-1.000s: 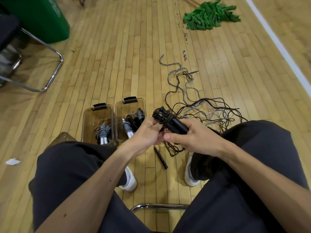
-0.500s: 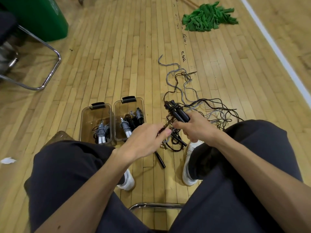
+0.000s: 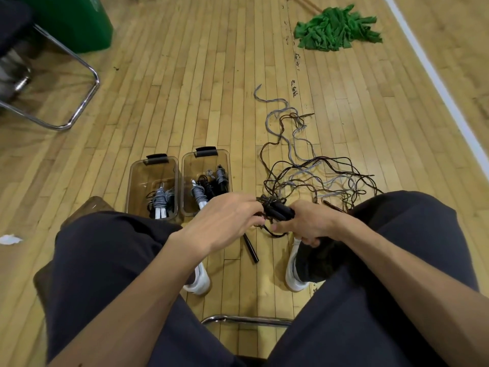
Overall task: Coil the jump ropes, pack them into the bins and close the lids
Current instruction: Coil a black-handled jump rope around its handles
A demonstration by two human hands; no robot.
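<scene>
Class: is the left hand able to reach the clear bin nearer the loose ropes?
Probably yes: the left hand is beside that open-topped clear plastic bin, though it is busy pinching the black jump rope bundle.

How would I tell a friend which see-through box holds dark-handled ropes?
On the wooden floor, two clear plastic bins stand side by side before the person's knees. It is the right bin, nearer the loose tangle of black and grey ropes; the left bin shows only white handles.

No text, label, brand or number could be read. Dark marks [image 3: 294,87] on the wooden floor [image 3: 185,102], toward one o'clock, were too small to tell.
</scene>
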